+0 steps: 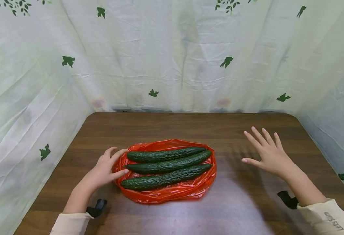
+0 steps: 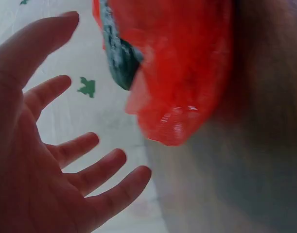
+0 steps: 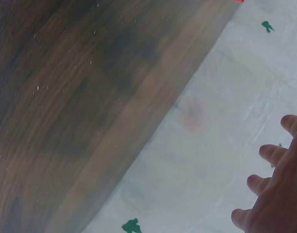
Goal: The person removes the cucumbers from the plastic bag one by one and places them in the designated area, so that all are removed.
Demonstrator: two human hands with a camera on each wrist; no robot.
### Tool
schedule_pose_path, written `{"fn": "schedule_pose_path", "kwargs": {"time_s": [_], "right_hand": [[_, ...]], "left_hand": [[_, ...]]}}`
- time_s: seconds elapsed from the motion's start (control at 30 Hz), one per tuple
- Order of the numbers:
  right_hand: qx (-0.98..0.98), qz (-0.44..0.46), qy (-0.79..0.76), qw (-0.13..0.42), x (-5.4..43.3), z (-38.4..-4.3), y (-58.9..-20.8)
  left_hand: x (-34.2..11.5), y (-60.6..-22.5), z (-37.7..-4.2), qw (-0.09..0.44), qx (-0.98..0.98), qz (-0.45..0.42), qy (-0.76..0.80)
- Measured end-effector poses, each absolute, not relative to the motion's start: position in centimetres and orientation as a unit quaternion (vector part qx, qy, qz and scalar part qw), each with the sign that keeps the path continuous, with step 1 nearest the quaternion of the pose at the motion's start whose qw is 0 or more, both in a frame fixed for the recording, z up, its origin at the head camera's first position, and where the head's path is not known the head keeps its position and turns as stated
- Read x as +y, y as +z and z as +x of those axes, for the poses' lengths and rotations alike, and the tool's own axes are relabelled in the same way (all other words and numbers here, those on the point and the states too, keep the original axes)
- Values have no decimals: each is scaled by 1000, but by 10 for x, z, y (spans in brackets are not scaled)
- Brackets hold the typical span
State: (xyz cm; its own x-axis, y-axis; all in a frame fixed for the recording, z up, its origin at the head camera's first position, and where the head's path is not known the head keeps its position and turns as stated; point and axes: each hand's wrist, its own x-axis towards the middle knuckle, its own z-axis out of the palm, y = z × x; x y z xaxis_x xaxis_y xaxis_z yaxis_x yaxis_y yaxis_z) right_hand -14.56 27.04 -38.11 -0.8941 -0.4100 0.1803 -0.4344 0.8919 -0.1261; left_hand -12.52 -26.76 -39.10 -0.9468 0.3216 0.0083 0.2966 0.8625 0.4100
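Note:
Three dark green cucumbers (image 1: 167, 164) lie side by side on a red plastic bag (image 1: 174, 195) in the middle of the table. My left hand (image 1: 102, 169) is at the bag's left edge with thumb and fingers spread apart; in the left wrist view that hand (image 2: 56, 160) grips nothing, and a gap shows between it and the red bag (image 2: 182, 82). One cucumber end (image 2: 121, 63) pokes out there. Well to the right of the bag, my right hand (image 1: 270, 155) hovers over the table, fingers spread and holding nothing. The right wrist view catches only part of this hand (image 3: 279, 184).
The brown wooden table (image 1: 189, 125) has rounded far corners. A pale curtain (image 1: 172, 49) with green leaf and bird prints surrounds its back and sides. Black straps (image 1: 97, 208) sit at both wrists, beside light sleeves (image 1: 72, 224).

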Motion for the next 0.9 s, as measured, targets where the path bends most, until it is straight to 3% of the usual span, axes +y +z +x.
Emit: {"fn": "schedule_pose_path", "kwargs": {"time_s": [0.43,0.9], "right_hand": [[-967,219,106,72,262,-144,-391],[-938,274,199,69,236,-151,-404]], "left_hand": [[-278,-417,-129,104,946,126,280],[-281,-425,-134,121,933,138,309]]}}
